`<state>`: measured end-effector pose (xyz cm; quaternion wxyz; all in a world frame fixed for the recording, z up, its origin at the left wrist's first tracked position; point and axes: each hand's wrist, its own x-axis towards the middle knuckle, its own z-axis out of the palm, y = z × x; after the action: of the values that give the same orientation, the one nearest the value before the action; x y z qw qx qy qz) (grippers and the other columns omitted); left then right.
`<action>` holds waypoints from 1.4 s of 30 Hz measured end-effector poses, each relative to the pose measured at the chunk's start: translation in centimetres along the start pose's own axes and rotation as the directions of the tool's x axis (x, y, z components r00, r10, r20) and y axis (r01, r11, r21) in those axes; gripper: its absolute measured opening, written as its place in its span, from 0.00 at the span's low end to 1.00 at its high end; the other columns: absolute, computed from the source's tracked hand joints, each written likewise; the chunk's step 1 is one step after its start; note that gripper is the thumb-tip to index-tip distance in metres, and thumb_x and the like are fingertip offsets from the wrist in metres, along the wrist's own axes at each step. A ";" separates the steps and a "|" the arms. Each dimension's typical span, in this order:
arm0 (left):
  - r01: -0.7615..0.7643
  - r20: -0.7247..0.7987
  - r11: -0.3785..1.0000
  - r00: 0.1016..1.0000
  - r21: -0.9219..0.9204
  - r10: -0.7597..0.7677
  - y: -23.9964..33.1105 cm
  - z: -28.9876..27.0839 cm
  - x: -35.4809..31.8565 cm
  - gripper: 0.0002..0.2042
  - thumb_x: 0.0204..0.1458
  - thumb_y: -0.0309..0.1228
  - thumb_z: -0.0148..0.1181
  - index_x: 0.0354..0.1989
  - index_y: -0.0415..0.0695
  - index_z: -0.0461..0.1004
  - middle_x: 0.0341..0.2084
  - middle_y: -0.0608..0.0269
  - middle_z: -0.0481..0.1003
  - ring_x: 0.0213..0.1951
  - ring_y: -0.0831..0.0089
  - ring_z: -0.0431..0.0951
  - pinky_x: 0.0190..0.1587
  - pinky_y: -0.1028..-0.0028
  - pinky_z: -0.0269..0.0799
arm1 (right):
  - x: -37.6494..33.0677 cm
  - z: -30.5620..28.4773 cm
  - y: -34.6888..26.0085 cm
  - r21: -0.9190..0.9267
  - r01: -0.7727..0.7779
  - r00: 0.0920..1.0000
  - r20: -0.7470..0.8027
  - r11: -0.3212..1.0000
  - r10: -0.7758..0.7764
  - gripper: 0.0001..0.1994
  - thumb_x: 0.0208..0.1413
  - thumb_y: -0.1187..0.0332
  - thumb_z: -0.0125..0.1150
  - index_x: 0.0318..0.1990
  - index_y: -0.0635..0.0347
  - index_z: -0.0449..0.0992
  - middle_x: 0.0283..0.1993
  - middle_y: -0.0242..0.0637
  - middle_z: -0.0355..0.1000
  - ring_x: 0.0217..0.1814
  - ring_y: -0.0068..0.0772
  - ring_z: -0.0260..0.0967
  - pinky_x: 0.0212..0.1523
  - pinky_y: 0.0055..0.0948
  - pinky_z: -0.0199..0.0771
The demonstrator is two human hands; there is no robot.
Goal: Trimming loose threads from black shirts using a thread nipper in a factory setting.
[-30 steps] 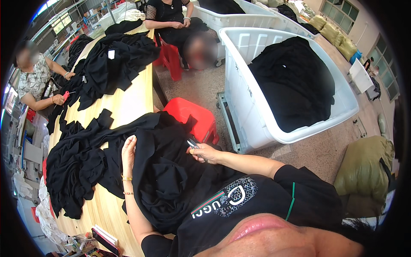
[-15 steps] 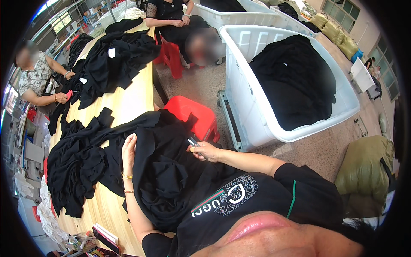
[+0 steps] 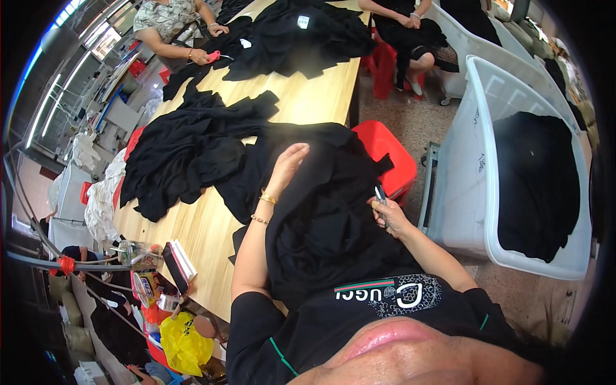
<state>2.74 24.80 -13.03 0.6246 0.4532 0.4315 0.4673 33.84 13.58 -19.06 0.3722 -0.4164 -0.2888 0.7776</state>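
My left hand (image 3: 287, 166) lies flat with fingers spread on a black garment (image 3: 324, 212) draped over the table edge and my lap. My right hand (image 3: 387, 217) grips small thread snips (image 3: 380, 194) at the garment's right edge, blades pointing up. A pile of black garments (image 3: 186, 154) lies on the wooden table (image 3: 308, 102) to the left of my left hand.
A red stool (image 3: 388, 151) stands just beyond my right hand. A white plastic bin (image 3: 475, 173) holding black clothes is at the right. Other people sit at the far end of the table with more black garments (image 3: 289, 38). Phones (image 3: 176, 266) lie near the table's near edge.
The view has swung, so the table and bin sit differently in the picture. My left hand stays flat on the garment and my right hand keeps the snips at its edge.
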 end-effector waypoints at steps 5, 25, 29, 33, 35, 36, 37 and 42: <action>0.004 0.014 0.999 1.000 0.033 -0.005 2.0 0.7 -0.7 0.09 0.59 0.32 0.57 0.45 0.43 0.74 0.35 0.75 0.74 0.36 0.89 0.70 0.40 0.87 0.64 | 0.3 -0.1 0.0 -0.019 0.001 1.000 0.007 1.000 -0.001 0.09 0.61 0.63 0.56 0.44 0.55 0.71 0.21 0.24 0.65 0.13 0.14 0.54 0.15 0.15 0.50; -0.041 -0.039 0.973 0.998 0.227 0.051 1.5 0.1 0.6 0.11 0.58 0.36 0.59 0.44 0.44 0.76 0.29 0.80 0.71 0.27 0.89 0.62 0.30 0.84 0.58 | 1.0 -0.2 0.3 -0.116 0.029 0.997 -0.061 0.993 -0.036 0.09 0.61 0.61 0.56 0.44 0.54 0.71 0.22 0.24 0.63 0.14 0.14 0.54 0.14 0.16 0.49; -0.127 -0.054 0.992 0.990 0.026 0.129 3.7 0.8 0.4 0.11 0.59 0.29 0.55 0.46 0.38 0.75 0.31 0.73 0.75 0.30 0.88 0.69 0.33 0.87 0.65 | 0.6 -0.1 0.0 -0.058 0.050 0.998 -0.022 0.997 -0.051 0.08 0.62 0.63 0.54 0.44 0.55 0.71 0.22 0.23 0.63 0.15 0.13 0.51 0.15 0.16 0.50; -0.156 -0.175 0.985 0.970 0.076 0.167 7.3 0.0 -3.3 0.10 0.60 0.27 0.54 0.46 0.36 0.75 0.35 0.61 0.77 0.36 0.75 0.79 0.39 0.79 0.76 | 0.5 0.0 0.3 0.005 0.046 0.999 -0.010 0.999 -0.046 0.09 0.62 0.65 0.55 0.45 0.57 0.72 0.22 0.24 0.65 0.15 0.12 0.53 0.16 0.15 0.48; -0.259 -0.150 0.883 0.929 0.392 0.339 9.5 0.8 -6.7 0.10 0.60 0.28 0.54 0.46 0.37 0.75 0.36 0.59 0.77 0.39 0.71 0.80 0.42 0.77 0.76 | 0.4 -0.3 0.4 0.027 0.044 0.999 0.021 0.999 -0.045 0.09 0.62 0.65 0.54 0.46 0.57 0.71 0.23 0.23 0.64 0.16 0.12 0.52 0.17 0.14 0.48; -0.275 -0.124 0.800 0.910 0.534 0.396 10.7 2.1 -8.7 0.10 0.60 0.29 0.55 0.46 0.37 0.75 0.35 0.61 0.77 0.39 0.73 0.80 0.41 0.79 0.75 | 0.3 -0.4 0.4 0.048 0.032 0.999 0.030 0.998 -0.033 0.10 0.63 0.64 0.53 0.47 0.56 0.71 0.23 0.23 0.63 0.15 0.12 0.51 0.17 0.14 0.47; -0.266 -0.142 0.705 0.875 0.657 0.462 11.3 3.8 -10.6 0.10 0.58 0.29 0.58 0.45 0.37 0.75 0.31 0.64 0.76 0.34 0.77 0.77 0.37 0.81 0.73 | 0.4 -0.6 0.3 0.062 0.023 0.999 0.048 0.998 -0.026 0.10 0.63 0.64 0.53 0.47 0.56 0.71 0.24 0.23 0.63 0.16 0.12 0.51 0.17 0.15 0.47; 0.070 -0.206 0.382 0.922 0.921 0.328 10.2 7.4 -18.5 0.25 0.45 0.41 0.70 0.49 0.42 0.73 0.41 0.60 0.74 0.40 0.70 0.75 0.41 0.75 0.70 | 0.4 -1.0 0.1 0.103 0.032 0.996 0.074 0.994 -0.040 0.10 0.63 0.66 0.52 0.48 0.59 0.71 0.25 0.25 0.64 0.17 0.12 0.53 0.19 0.14 0.49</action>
<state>4.33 7.14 0.59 0.1425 0.6610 0.6841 0.2734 34.50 13.98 -19.81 0.3954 -0.3618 -0.2702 0.7998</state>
